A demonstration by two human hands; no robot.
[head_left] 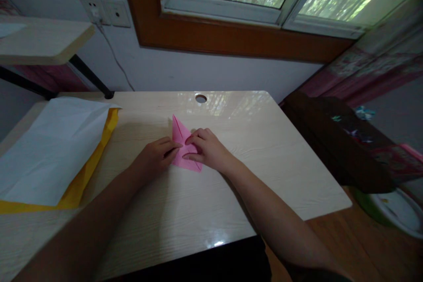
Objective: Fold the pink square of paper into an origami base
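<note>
A folded pink paper (180,134) lies flat near the middle of the light wooden desk (251,150), its pointed tip aimed away from me. My left hand (155,155) rests on its left edge with the fingertips pressing the paper. My right hand (206,149) covers its right side, fingers curled down onto the fold. The two hands nearly meet over the paper, and its lower right corner pokes out under my right hand.
A large white sheet (49,150) lies over yellow paper (77,185) at the desk's left. A round cable hole (200,98) sits at the back edge. A dark chair or bench (333,141) stands to the right, a shelf (39,39) at upper left.
</note>
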